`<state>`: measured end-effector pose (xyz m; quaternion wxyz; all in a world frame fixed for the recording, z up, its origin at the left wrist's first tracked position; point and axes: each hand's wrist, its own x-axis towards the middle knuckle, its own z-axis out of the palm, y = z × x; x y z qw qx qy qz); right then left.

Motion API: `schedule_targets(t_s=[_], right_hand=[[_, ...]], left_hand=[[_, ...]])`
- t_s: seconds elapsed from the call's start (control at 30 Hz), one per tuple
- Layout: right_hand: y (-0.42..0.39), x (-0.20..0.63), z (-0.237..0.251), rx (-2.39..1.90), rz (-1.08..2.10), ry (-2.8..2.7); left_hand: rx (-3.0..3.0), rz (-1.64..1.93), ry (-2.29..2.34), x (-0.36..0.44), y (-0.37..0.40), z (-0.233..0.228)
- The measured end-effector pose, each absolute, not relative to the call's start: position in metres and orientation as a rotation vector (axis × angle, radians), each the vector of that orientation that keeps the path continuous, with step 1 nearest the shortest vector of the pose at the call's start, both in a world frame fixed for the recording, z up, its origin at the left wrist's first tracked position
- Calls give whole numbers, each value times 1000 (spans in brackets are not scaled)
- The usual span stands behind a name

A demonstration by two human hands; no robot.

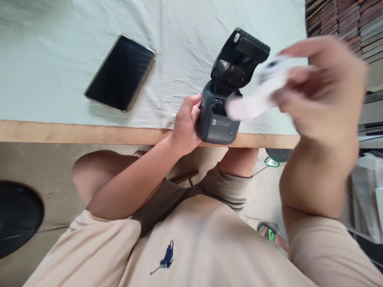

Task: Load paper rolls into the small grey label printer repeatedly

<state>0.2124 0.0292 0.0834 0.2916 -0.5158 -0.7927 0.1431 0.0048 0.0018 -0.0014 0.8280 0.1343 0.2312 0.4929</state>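
Near the front edge of the table, a small dark grey portable label printer (220, 129) stands with its black lid (236, 59) swung up. My left hand (187, 123) is wrapped round its left side. To the right and above the printer, my right hand (323, 87) pinches a roll of white label paper (273, 73), blurred by motion. A loose white strip (247, 107) hangs from the roll towards the printer's open compartment and hides its right part. Whether the strip touches the printer, I cannot tell.
A smartphone (119, 73) with a dark screen lies on the pale tablecloth (182, 44) at left. The wooden table edge (60, 131) runs across the view. Stacked bundles (338, 24) sit at the upper right. A round black seat (18, 217) is at lower left.
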Motion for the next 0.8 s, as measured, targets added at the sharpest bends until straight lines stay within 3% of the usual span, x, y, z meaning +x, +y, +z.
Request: schedule_targets(t_s=[0.13,0.37,0.67,0.8], right_hand=[[28,266,39,-1390,568,-1588],[21,291,-25,-1593,424,-1687],[-4,269,-6,-1624,-32,-1665],[-11,226,4,-1639,85,-1923]], left_hand=[[206,1017,458,3,3,-1],[210,1028,535,6,4,0],[233,1058,514,6,3,0],[203,1046,501,6,4,0]])
